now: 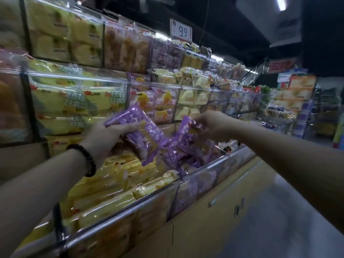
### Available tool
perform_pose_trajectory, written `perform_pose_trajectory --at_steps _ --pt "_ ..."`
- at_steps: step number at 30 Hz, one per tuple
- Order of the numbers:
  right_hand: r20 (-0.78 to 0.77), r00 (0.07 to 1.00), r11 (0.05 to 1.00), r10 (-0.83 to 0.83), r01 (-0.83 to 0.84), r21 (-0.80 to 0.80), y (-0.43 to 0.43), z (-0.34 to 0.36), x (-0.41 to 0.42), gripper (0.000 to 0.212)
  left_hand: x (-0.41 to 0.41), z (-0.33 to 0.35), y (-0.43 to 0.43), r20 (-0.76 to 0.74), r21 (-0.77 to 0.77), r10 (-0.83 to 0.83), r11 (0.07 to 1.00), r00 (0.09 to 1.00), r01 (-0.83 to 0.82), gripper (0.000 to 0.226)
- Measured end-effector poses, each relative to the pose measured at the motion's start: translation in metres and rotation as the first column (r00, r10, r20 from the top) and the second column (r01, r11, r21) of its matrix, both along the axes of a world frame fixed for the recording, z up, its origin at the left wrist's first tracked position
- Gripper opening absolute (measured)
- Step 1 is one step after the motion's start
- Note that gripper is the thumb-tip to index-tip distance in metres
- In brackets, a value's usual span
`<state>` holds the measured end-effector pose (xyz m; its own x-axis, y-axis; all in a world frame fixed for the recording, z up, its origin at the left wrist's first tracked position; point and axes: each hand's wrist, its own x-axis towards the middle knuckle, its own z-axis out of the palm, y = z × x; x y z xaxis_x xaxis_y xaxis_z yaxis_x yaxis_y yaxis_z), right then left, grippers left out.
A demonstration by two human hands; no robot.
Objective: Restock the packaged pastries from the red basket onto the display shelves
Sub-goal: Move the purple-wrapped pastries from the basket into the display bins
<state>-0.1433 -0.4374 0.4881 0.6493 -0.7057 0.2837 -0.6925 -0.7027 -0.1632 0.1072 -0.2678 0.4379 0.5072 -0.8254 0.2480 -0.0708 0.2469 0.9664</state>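
Gripping a bunch of purple pastry packs [138,135] above the bottom shelf bin [204,176], the left hand [109,134] curls round them. The right hand [212,125] pinches another purple pack [186,125] just beside. Yellow packs [115,185] fill the neighbouring bin, and a 9.9 price sign [181,31] hangs overhead.

I read "9.9" on the white price card [181,30] high up. The yellow packets [74,101] at left carry large Chinese characters, seemingly 杨枝甘露. The print on the purple packets [143,135] is too blurred for me to read.
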Motion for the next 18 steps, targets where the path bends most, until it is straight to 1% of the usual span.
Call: perform_pose_trajectory --at_steps 3,4,7,9,11,14,16,18 --pt "0.085 0.995 0.998 0.047 -0.043 -0.046 -0.010 0.010 0.013 0.032 0.005 0.002 -0.002 -0.062 -0.049 -0.059 0.997 0.996 0.056 0.049" --pt "0.070 0.996 0.996 0.057 -0.053 -0.067 -0.013 0.009 0.017 0.029 0.006 0.001 -0.001 -0.063 -0.051 -0.059 0.997 0.996 0.056 0.050" --pt "-0.138 0.990 0.993 0.003 -0.019 -0.120 -0.026 -0.011 0.030 0.026 0.007 -0.004 0.000 -0.086 -0.039 -0.038 0.999 0.996 0.035 0.049" --pt "-0.225 0.974 0.993 -0.038 0.012 -0.116 -0.037 -0.028 0.038 0.028 0.008 -0.007 -0.002 -0.091 -0.014 -0.026 1.000 0.995 0.025 0.047" --pt "-0.256 0.963 0.986 -0.083 0.043 -0.158 -0.043 -0.041 0.045 0.029 0.008 -0.008 -0.005 -0.089 0.014 -0.029 0.999 0.996 0.031 0.048" --pt "-0.318 0.937 0.973 -0.143 0.074 -0.220 -0.045 -0.058 0.056 0.037 0.009 -0.010 -0.011 -0.092 0.025 -0.017 0.999 0.996 0.020 0.054" --pt "-0.339 0.927 0.970 -0.162 0.087 -0.226 -0.045 -0.068 0.065 0.036 0.007 -0.010 -0.014 -0.100 0.025 -0.005 1.000 0.995 0.007 0.056" --pt "-0.312 0.935 0.973 -0.169 0.108 -0.202 -0.047 -0.077 0.072 0.036 0.007 -0.011 -0.016 -0.112 0.039 -0.010 0.999 0.994 0.014 0.059"
